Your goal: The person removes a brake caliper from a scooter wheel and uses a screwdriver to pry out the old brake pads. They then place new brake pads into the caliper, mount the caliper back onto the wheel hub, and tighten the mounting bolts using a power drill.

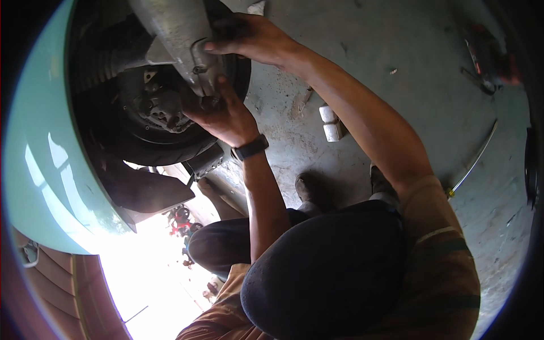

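A tapered grey metal arm (175,31) hangs down in front of a wheel with a black tyre (164,156). My left hand (224,116), with a dark watch at the wrist, cups the arm's lower tip between its fingers. Higher up, my right hand (249,42) grips the arm's right side, its thumb pressed on the grey surface and its other fingers partly hidden in shadow. Dark, dirty hub parts (161,110) show within the wheel. A ribbed black bellows (102,68) lies left of the arm.
A glossy mint-green body panel (37,141) curves along the left. White blocks (330,123) lie on the grey floor near my shoes (311,190). Farther right are a red and black tool (490,59) and a thin pale cable (476,161). Glare washes out the lower left.
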`<state>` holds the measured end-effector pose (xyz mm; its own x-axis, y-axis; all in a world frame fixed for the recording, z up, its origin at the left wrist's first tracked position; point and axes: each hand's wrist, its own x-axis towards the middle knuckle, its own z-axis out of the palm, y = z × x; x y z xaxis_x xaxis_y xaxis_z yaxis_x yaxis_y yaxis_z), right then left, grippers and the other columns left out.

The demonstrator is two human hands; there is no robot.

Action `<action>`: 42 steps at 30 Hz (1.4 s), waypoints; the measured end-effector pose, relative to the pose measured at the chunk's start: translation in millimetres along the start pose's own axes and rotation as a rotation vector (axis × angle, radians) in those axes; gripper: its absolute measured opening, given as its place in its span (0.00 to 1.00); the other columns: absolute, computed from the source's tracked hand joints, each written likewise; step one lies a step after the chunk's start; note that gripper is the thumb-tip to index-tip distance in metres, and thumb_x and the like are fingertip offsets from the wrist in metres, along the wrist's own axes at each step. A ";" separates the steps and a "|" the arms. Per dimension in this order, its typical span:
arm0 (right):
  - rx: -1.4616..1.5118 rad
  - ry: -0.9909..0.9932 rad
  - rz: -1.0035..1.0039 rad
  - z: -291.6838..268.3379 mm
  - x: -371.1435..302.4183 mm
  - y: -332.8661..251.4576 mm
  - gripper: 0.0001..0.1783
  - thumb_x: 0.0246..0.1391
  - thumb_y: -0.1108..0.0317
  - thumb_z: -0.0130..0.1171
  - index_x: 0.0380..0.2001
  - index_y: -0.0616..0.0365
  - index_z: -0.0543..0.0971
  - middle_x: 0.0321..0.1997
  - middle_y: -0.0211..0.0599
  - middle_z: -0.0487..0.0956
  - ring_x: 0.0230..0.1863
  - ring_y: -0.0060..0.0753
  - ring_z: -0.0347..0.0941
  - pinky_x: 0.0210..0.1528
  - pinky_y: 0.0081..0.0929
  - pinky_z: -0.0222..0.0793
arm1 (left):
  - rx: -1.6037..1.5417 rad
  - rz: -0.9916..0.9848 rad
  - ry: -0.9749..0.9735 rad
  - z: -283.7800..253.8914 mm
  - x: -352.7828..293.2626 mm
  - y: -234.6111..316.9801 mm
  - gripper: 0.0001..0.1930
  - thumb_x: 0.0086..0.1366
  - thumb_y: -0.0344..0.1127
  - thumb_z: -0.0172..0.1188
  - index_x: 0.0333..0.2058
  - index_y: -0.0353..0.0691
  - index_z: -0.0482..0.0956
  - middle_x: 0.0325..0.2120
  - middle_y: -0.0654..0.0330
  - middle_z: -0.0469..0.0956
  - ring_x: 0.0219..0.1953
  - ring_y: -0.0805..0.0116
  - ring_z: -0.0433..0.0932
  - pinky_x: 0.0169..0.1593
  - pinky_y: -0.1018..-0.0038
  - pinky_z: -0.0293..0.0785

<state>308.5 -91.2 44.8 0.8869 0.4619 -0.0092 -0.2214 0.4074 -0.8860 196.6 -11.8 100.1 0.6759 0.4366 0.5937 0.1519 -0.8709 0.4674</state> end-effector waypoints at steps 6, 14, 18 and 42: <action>0.267 0.247 0.319 -22.1 -30.3 12.1 0.23 0.59 0.52 0.62 0.51 0.57 0.80 0.44 0.32 0.82 0.42 0.24 0.75 0.46 0.26 0.71 | 0.010 -0.034 -0.080 -53.7 -36.7 -2.7 0.35 0.62 0.32 0.67 0.63 0.34 0.59 0.52 0.49 0.73 0.49 0.59 0.77 0.44 0.67 0.81; 0.133 0.289 0.440 -44.8 -113.1 42.4 0.12 0.63 0.62 0.59 0.43 0.59 0.79 0.37 0.30 0.80 0.31 0.20 0.72 0.34 0.20 0.69 | 0.341 0.258 -1.179 -141.6 -26.8 -49.0 0.07 0.65 0.36 0.63 0.35 0.40 0.80 0.34 0.55 0.80 0.38 0.54 0.80 0.38 0.62 0.77; -0.065 0.308 0.326 -78.2 -138.0 38.8 0.13 0.61 0.65 0.61 0.45 0.59 0.79 0.37 0.29 0.80 0.33 0.19 0.73 0.37 0.23 0.71 | 0.604 0.075 -1.637 -234.4 -20.4 -104.4 0.13 0.66 0.34 0.57 0.49 0.47 0.76 0.40 0.56 0.80 0.44 0.54 0.80 0.43 0.61 0.77; -1.591 -0.120 0.661 21.9 -224.0 -40.7 0.24 0.57 0.56 0.64 0.52 0.59 0.77 0.47 0.49 0.82 0.45 0.46 0.81 0.50 0.37 0.75 | 0.075 -0.456 -0.901 -116.2 45.8 -453.8 0.29 0.66 0.50 0.54 0.56 0.33 0.67 0.45 0.39 0.79 0.45 0.41 0.81 0.46 0.56 0.80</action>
<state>109.9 -193.9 93.1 0.7692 0.2982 -0.5651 0.1447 -0.9427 -0.3006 74.8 429.7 -8.7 0.8299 0.4249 -0.3615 0.5555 -0.6888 0.4658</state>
